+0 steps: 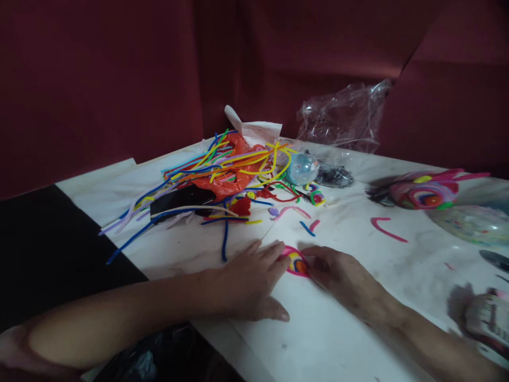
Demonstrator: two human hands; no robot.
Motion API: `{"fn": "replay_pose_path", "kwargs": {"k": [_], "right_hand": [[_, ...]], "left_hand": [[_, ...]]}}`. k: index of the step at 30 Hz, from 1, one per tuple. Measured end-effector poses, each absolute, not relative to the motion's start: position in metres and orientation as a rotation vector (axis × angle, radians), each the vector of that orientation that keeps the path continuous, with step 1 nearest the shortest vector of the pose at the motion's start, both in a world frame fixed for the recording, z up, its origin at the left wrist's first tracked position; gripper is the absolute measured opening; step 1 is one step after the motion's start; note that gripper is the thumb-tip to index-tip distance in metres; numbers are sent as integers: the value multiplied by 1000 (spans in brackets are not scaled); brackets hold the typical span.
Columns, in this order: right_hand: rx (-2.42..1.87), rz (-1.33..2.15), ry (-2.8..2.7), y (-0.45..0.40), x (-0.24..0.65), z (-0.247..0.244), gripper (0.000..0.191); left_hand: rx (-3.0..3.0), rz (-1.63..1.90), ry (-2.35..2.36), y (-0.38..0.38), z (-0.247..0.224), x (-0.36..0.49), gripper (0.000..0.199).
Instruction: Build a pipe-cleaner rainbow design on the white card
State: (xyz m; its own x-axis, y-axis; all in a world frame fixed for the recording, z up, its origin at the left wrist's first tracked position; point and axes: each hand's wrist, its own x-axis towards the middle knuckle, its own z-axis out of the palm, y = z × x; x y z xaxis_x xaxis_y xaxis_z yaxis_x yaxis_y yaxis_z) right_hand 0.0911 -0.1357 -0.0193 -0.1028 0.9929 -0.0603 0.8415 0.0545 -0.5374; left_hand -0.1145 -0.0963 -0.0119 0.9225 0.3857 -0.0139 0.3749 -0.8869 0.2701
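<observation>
A small oval piece of coiled fuzzy strips, like pipe cleaners (297,263), lies on the white tabletop with a pink rim and yellow, blue and orange inside. My left hand (254,281) rests flat beside it, fingers spread, the fingertips touching its left edge. On the opposite edge, the fingers of my right hand (334,268) are curled and pinch the pink rim. Just beyond lie loose short strips: a blue one (307,228), a pink one (293,210) and a bent pink one (388,231).
A heap of colourful pipe cleaners (222,164) with red plastic spreads at the back left. Behind it are a clear ball (302,168) and a crumpled clear bag (342,114). To the right sit a coiled colourful piece (423,193) and a blurred bottle (489,318).
</observation>
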Motion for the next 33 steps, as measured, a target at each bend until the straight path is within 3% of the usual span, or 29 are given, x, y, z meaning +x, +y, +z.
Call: {"fn": "replay_pose_path", "kwargs": {"k": [13, 19, 33], "right_hand": [[-2042, 614, -1917, -128, 92, -21, 10], [-2065, 614, -1917, -127, 90, -17, 14], [-1934, 629, -1967, -135, 92, -22, 18]], "left_hand": [[3009, 174, 637, -107, -9, -110, 73], [2990, 184, 600, -107, -10, -110, 63], [3050, 142, 648, -108, -17, -113, 62]]}}
